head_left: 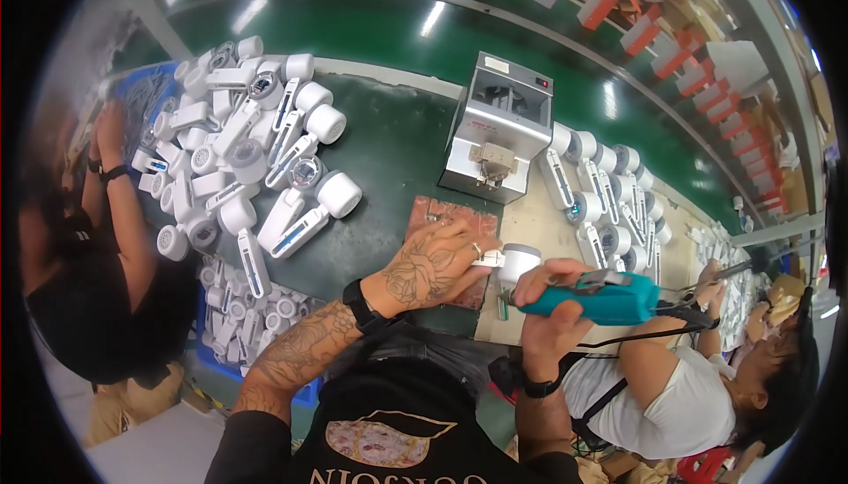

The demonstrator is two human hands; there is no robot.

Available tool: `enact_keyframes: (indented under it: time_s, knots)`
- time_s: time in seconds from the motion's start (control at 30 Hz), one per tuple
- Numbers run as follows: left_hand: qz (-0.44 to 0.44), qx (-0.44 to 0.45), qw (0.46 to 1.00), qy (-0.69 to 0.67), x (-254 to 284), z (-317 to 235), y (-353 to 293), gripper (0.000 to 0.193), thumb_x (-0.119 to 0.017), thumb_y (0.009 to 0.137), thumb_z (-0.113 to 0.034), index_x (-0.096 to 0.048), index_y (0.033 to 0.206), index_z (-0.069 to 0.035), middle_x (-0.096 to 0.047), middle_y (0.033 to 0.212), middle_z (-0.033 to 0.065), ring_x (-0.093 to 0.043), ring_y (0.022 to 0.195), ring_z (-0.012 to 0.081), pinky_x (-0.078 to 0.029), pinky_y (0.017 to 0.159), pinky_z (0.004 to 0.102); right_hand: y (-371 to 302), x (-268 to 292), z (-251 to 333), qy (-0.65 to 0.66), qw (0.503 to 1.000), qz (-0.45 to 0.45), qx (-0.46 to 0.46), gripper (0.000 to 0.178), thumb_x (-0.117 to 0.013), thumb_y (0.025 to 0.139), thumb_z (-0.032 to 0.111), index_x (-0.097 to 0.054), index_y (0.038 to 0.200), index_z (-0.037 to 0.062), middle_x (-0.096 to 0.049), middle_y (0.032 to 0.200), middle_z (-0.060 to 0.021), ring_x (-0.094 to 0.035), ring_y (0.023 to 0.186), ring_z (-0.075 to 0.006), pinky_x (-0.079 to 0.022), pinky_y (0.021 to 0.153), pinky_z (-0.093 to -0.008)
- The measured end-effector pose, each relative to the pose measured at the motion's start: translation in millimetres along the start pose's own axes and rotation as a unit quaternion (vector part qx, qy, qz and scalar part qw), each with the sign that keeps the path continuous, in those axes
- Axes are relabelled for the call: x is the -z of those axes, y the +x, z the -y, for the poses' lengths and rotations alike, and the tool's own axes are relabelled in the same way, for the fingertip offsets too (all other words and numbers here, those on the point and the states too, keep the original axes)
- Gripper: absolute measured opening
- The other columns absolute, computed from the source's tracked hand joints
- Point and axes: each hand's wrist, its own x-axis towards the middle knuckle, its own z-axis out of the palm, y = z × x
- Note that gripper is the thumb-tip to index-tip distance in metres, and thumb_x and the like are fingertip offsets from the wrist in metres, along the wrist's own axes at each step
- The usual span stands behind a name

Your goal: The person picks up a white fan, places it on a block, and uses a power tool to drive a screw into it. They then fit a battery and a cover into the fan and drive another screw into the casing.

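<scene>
My left hand (433, 261), with a tattooed back and a dark watch at the wrist, is closed on a white handheld device. The round head of this white handheld device (519, 260) sticks out to the right of my fingers, and its handle is mostly hidden by them. In my right hand (555, 297) is a teal electric screwdriver (618, 298), its tip end pointing left near the device. A cable runs off its right end. Beneath my left hand lies a reddish-brown board (424, 215) on the table.
Similar white devices (234, 144) are heaped at left, above a blue bin (212, 356) of small white parts. A silver machine (497, 126) stands beyond my hands. More devices (609, 197) stand in rows at right. Co-workers (671, 387) sit close on both sides.
</scene>
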Motion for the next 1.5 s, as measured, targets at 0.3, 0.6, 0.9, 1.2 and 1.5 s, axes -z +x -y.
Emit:
enact_keyframes:
  time_s: [0.3, 0.6, 0.9, 1.2, 1.5]
  knots:
    - [-0.022, 0.006, 1.000, -0.020, -9, 6, -5, 0.032, -0.074, 0.084, -0.030, -0.065, 0.106, -0.008, -0.065, 0.102, 0.0081, -0.058, 0.106, 0.0281, -0.048, 0.092, 0.0415, 36, -29, -19, 0.000, 0.998, -0.003, 0.066, 0.069, -0.061, 0.091, 0.064, -0.052, 0.112, -0.0017, -0.048, 0.068, -0.0051, -0.050, 0.057, -0.0158, -0.042, 0.054, -0.0295]
    - [-0.018, 0.012, 1.000, -0.017, -7, 8, -6, 0.035, -0.074, 0.084, -0.030, -0.063, 0.106, -0.007, -0.063, 0.107, 0.0114, -0.057, 0.110, 0.0298, -0.048, 0.094, 0.0427, 36, -27, -30, -0.010, 0.998, 0.005, 0.066, 0.066, -0.062, 0.092, 0.061, -0.052, 0.111, -0.0019, -0.049, 0.068, -0.0056, -0.050, 0.058, -0.0164, -0.043, 0.054, -0.0298]
    - [0.001, 0.013, 1.000, -0.023, -9, 10, -8, 0.040, -0.073, 0.084, -0.029, -0.059, 0.112, -0.003, -0.061, 0.109, 0.0152, -0.056, 0.116, 0.0358, -0.047, 0.096, 0.0439, 40, -25, -33, -0.002, 0.998, 0.001, 0.063, 0.067, -0.067, 0.089, 0.060, -0.053, 0.110, -0.0016, -0.048, 0.066, -0.0051, -0.050, 0.054, -0.0164, -0.042, 0.051, -0.0299]
    - [0.012, 0.003, 0.999, -0.043, -6, 13, -7, 0.039, -0.072, 0.085, -0.031, -0.059, 0.108, -0.003, -0.061, 0.109, 0.0161, -0.056, 0.115, 0.0366, -0.046, 0.096, 0.0441, 38, -24, -32, -0.005, 0.998, 0.028, 0.062, 0.069, -0.067, 0.088, 0.062, -0.053, 0.111, -0.0015, -0.048, 0.065, -0.0044, -0.049, 0.054, -0.0156, -0.042, 0.051, -0.0294]
    - [-0.002, 0.026, 0.998, -0.050, -8, 11, -5, 0.040, -0.072, 0.085, -0.031, -0.060, 0.110, -0.003, -0.062, 0.111, 0.0127, -0.057, 0.114, 0.0353, -0.047, 0.095, 0.0441, 39, -22, -29, -0.009, 0.998, 0.025, 0.052, 0.071, -0.066, 0.088, 0.064, -0.052, 0.112, -0.0016, -0.049, 0.066, -0.0049, -0.050, 0.054, -0.0161, -0.043, 0.052, -0.0301]
